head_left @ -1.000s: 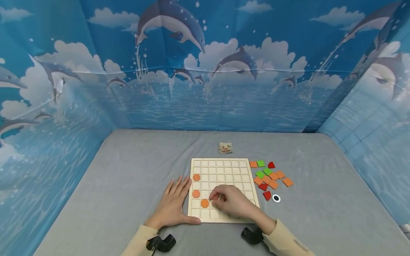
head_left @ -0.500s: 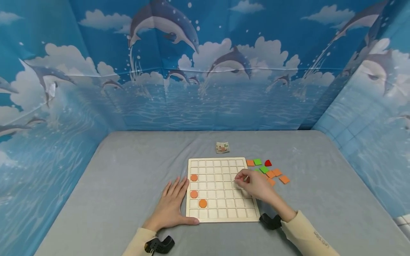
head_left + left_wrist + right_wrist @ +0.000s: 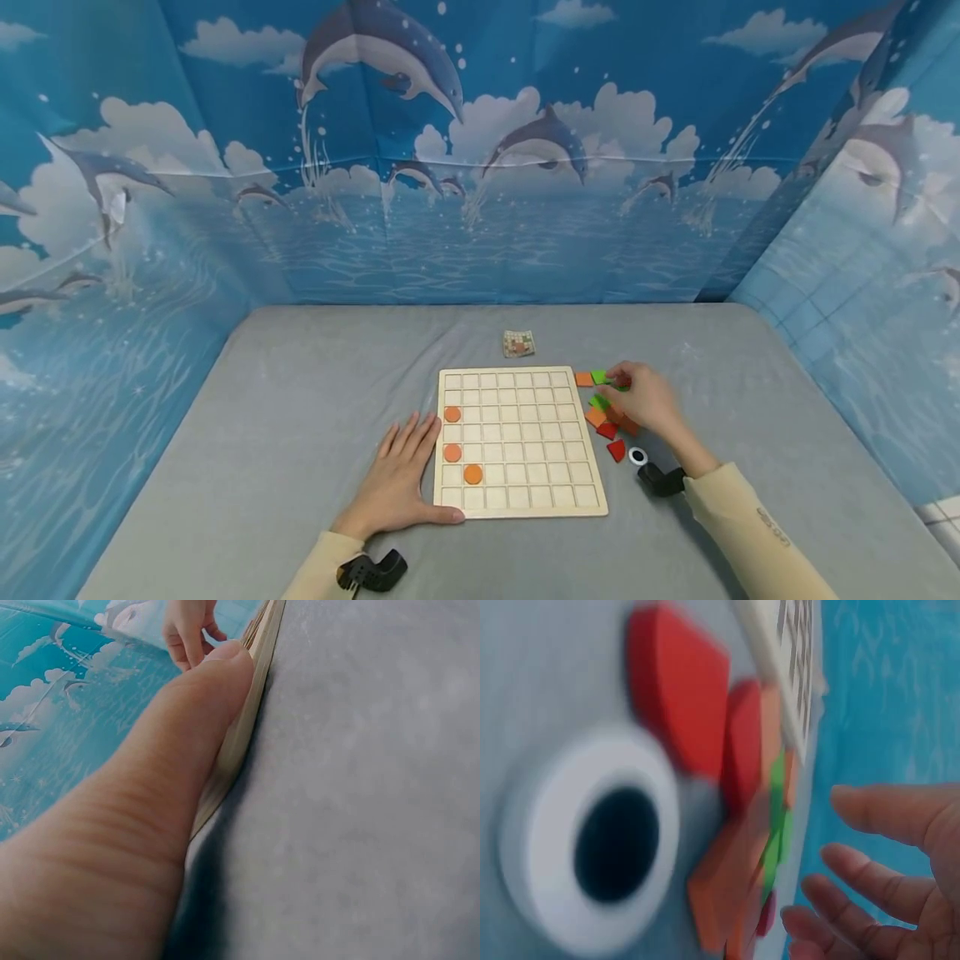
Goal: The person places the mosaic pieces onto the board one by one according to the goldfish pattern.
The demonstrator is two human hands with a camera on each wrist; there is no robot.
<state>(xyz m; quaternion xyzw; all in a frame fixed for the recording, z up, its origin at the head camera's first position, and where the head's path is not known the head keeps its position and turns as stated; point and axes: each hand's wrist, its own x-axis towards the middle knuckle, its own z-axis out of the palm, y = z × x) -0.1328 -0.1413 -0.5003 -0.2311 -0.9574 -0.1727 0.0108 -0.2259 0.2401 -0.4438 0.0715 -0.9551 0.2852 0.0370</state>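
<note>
My left hand (image 3: 401,479) lies flat beside a pale wooden grid board (image 3: 525,433), its fingertips at the left edge. Its thumb (image 3: 195,697) rests along the front edge in the left wrist view. Three orange discs (image 3: 452,452) sit in cells on the board's left side. Over the loose pieces on the right hovers my right hand (image 3: 647,400); the right wrist view shows its fingers (image 3: 855,874) apart and loosely bent, holding nothing. Beneath and near it lie green squares (image 3: 598,377), orange squares (image 3: 596,417) and red pieces (image 3: 617,451), partly hidden by the hand.
A white round piece with a black centre (image 3: 637,456) lies nearest me among the loose pieces. Behind the board is a small patterned card (image 3: 518,343). Grey cloth (image 3: 337,375) covers the table, and a dolphin-print curtain (image 3: 480,233) stands around it.
My right hand has moved from over the board rightward to the loose pieces, and its fingers have spread from a pinched pose. The left hand stays at the board's edge.
</note>
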